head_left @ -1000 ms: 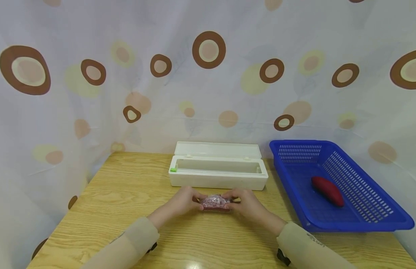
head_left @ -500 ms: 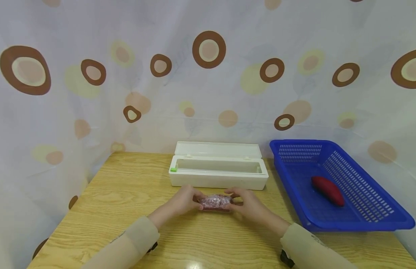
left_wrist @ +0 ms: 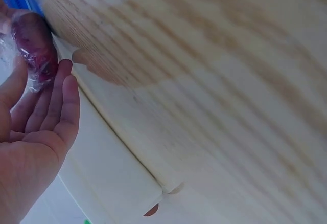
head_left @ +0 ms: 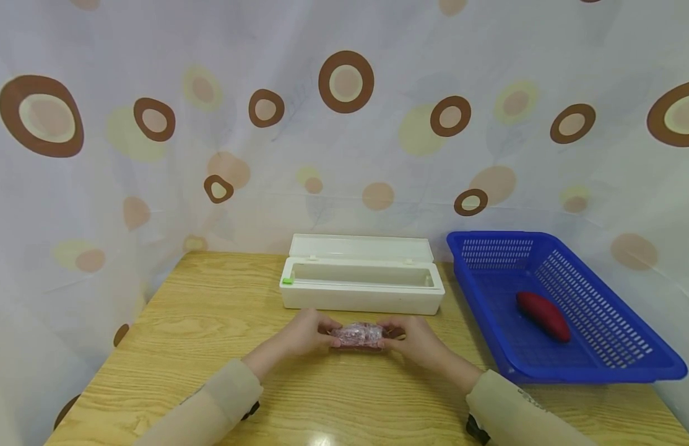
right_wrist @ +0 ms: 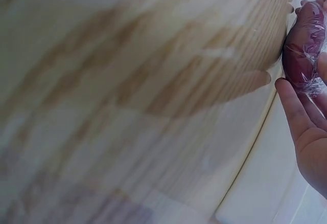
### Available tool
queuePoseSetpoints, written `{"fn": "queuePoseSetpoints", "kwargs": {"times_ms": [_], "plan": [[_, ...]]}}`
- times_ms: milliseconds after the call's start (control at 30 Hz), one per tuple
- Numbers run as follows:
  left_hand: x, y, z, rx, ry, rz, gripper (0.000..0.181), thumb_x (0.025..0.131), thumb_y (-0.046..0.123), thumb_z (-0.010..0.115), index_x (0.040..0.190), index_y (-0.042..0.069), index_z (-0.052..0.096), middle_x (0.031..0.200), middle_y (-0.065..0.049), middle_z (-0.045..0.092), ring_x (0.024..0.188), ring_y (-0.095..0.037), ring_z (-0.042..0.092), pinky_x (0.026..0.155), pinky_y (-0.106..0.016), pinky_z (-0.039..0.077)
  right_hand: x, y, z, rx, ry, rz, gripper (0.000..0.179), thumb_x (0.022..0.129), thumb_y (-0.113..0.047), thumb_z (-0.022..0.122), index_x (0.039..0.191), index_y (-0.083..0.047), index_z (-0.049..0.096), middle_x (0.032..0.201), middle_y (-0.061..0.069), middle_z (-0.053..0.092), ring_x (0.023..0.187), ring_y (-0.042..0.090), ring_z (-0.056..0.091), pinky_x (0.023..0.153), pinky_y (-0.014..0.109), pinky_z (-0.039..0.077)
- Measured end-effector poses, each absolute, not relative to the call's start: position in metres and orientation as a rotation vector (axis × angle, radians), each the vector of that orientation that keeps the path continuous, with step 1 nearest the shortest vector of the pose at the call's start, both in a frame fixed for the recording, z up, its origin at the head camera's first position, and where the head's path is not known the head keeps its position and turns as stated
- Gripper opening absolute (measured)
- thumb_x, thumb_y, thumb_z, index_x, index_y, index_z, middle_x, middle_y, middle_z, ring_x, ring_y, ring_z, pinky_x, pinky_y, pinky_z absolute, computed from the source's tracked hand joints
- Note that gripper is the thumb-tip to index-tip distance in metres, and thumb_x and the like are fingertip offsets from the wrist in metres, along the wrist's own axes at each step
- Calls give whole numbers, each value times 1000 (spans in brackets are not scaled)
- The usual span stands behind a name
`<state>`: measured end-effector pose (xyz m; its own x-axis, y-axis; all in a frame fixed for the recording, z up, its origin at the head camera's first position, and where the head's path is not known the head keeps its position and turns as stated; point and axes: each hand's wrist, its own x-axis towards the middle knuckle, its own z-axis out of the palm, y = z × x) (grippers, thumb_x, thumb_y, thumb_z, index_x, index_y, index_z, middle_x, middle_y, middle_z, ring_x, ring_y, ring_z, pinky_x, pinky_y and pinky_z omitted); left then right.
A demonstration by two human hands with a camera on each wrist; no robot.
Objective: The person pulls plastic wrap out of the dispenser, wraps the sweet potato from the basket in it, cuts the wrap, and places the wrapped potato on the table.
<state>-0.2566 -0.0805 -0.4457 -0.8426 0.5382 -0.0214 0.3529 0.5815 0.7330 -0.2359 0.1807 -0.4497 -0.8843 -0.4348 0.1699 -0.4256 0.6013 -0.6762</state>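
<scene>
A reddish-purple sweet potato wrapped in crinkled cling film lies crosswise between the two hands, in front of the white box. My left hand holds its left end between thumb and fingers. At the other end, my right hand pinches the film-covered tip. The left wrist view shows the left thumb over the wrapped sweet potato, with the fingers underneath. From the right wrist, the glossy film shows bunched near the right hand at the end of the sweet potato.
Behind the hands stands a long white cling film dispenser, its lid raised, with a green slider at its left. A blue plastic basket on the right holds another red sweet potato. A patterned curtain hangs behind the wooden table.
My right hand has shifted slightly right; its fingers loosened from the film end, then closed on it again. The left hand stays at its end. Box and basket have not moved.
</scene>
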Motion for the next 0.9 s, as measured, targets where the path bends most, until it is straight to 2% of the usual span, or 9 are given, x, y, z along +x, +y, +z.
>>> {"fn": "queuePoseSetpoints", "kwargs": {"times_ms": [233, 367, 500, 733, 900], "plan": [[-257, -77, -447, 786, 2613, 1075, 25, 83, 22, 72, 104, 7, 73, 102, -6, 72, 95, -17, 67, 76, -25, 53, -234, 181, -450, -781, 2833, -1179, 29, 81, -17, 74, 103, 1, 70, 94, 10, 71, 84, 19, 67, 73, 28, 55], [-256, -77, -446, 782, 2616, 1078, 25, 84, 21, 71, 103, 6, 73, 100, -6, 72, 94, -18, 67, 75, -26, 54, -232, 182, -450, -785, 2826, -1167, 35, 83, -18, 72, 112, 1, 67, 101, 14, 70, 86, 22, 68, 73, 26, 55], [-256, -77, -445, 787, 2614, 1089, 25, 84, 18, 71, 104, 3, 72, 96, -5, 73, 90, -16, 68, 75, -26, 54, -230, 181, -448, -832, 2855, -1129, 43, 84, -19, 71, 122, -2, 61, 115, 16, 65, 97, 29, 65, 76, 29, 55], [-256, -77, -445, 805, 2622, 1078, 24, 84, 17, 71, 104, 4, 72, 96, -6, 73, 87, -13, 67, 72, -24, 53, -227, 172, -439, -1073, 2953, -1000, 35, 85, -19, 69, 120, -17, 65, 121, 2, 65, 112, 22, 60, 91, 39, 50], [-258, -77, -445, 833, 2641, 1037, 24, 84, 18, 72, 104, 4, 73, 97, -6, 73, 87, -12, 66, 72, -23, 52, -231, 163, -440, -1126, 2911, -945, 34, 87, -26, 66, 119, -15, 67, 125, 0, 62, 115, 22, 58, 94, 39, 48]]}}
